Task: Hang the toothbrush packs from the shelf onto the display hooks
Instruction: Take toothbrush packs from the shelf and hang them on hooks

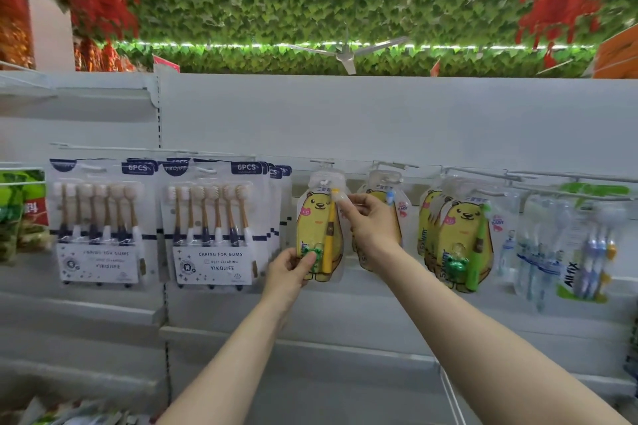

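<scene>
Hanging at far left: green-and-red packets, cut by the frame edge, so their count cannot be told.
Left six-piece pack: one front pack in full view with six brushes; more header corners peep out behind it, count unclear.
Right six-piece pack: one front pack with six brushes, "CARING FOR GUMS" legible; about three more headers show past its right edge, their bodies hidden.
Left hand: pinches the lower left corner of the held bear pack, thumb on the front beside a green frog toy, fingers hidden behind the pack.
Where the held bear pack is: one yellow pack with a yellow toothbrush, upright between the two hands and just right of the six-piece packs. Its clear top is up at the first hook; whether the hook goes fully through the hole cannot be told.
Right hand: grips the pack's upper right edge between thumb and forefinger, the other fingers curled.
Second bear pack: hangs on the next hook, mostly hidden by the right hand and forearm.
Green-brush bear packs: at least two, overlapping, further right.
Far-right packs: clear packs of blue and purple brushes, blurred and overlapping, count unclear.
Lower shelf: a white ledge running below the hung packs.
Bottom-left heap: blurred packets, cut off by the frame.
</scene>
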